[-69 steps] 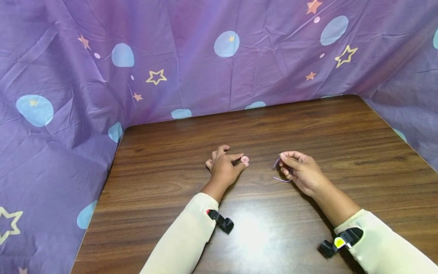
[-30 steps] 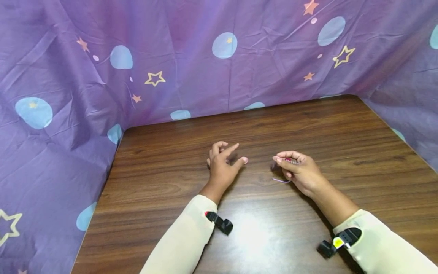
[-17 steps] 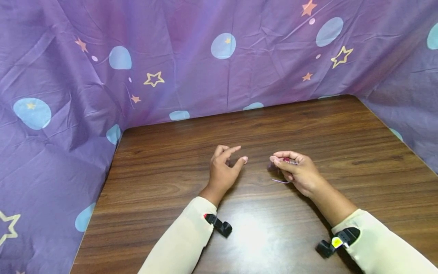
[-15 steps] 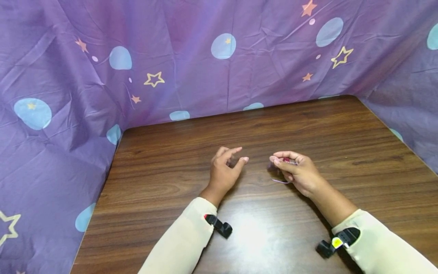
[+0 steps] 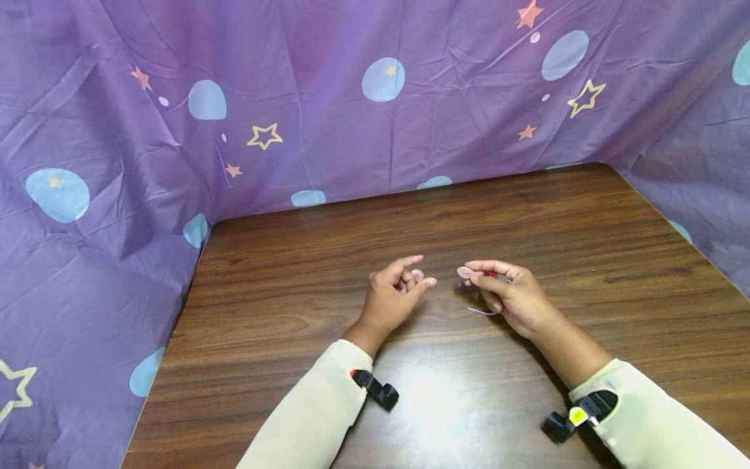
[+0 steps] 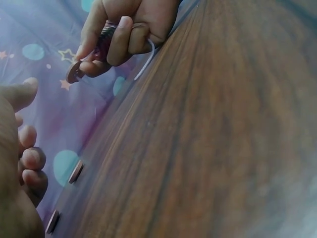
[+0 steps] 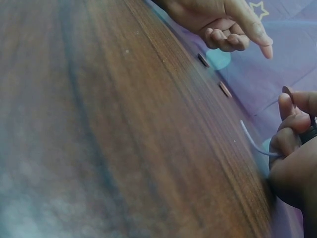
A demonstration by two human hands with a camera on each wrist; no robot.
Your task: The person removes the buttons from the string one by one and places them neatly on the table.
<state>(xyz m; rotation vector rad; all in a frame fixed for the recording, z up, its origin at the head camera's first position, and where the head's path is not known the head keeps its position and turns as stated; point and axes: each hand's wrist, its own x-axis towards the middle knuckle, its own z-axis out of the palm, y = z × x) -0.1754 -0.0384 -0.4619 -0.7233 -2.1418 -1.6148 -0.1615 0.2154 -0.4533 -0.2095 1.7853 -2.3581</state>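
My right hand (image 5: 515, 293) pinches a round pink button (image 5: 465, 272) by its edge between thumb and forefinger. In the same hand lies a lavender string (image 7: 252, 141), one end sticking out below the fingers. A dark reddish stack, perhaps threaded buttons (image 6: 104, 43), is partly covered by its fingers. My left hand (image 5: 389, 299) hovers to the left, thumb and forefinger apart, the other fingers loosely curled, and no held thing shows. Another pink button (image 5: 417, 274) shows between its fingers in the head view. Both wrist views show two loose buttons (image 6: 76, 171) on the table, apart from the left hand.
The brown wood-grain table (image 5: 281, 286) reaches back to a purple curtain (image 5: 328, 85) printed with stars and blue ovals. Small black cameras (image 5: 383, 394) sit on both sleeved wrists. A bright glare lies on the table between the forearms.
Earliest, a pink button lay at my left finger and thumb, and my right fingertips pinched the string. Now my right hand pinches a button; my left fingers have spread and shifted slightly right.
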